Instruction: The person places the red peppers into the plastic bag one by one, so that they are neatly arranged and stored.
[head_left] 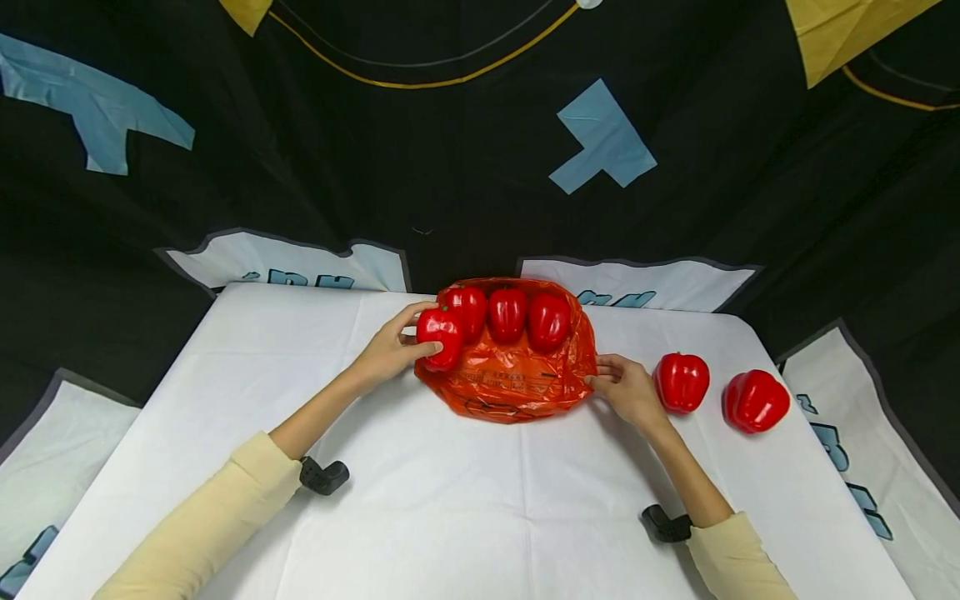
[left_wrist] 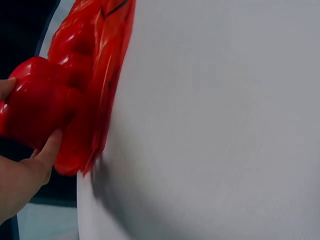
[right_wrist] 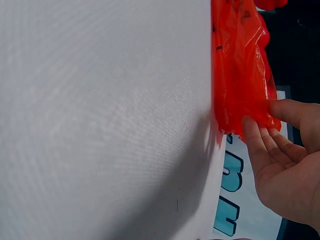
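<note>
An orange-red plastic bag (head_left: 517,383) lies spread on the table with three red bell peppers in a row at its far side, the middle one (head_left: 507,315) among them. My left hand (head_left: 390,350) grips another red bell pepper (head_left: 444,337) between thumb and fingers, over the bag's left edge. In the left wrist view this held pepper (left_wrist: 37,102) partly covers the bag. On the opposite side, my right hand (head_left: 632,393) pinches the bag's right edge. The right wrist view shows the thumb and fingers on the bag's plastic (right_wrist: 245,75).
Two more red bell peppers, one nearer (head_left: 681,382) and one farther right (head_left: 756,402), rest on the white-covered table (head_left: 450,517) beyond my right hand. A black cloth (head_left: 360,183) with blue and yellow shapes hangs behind the table.
</note>
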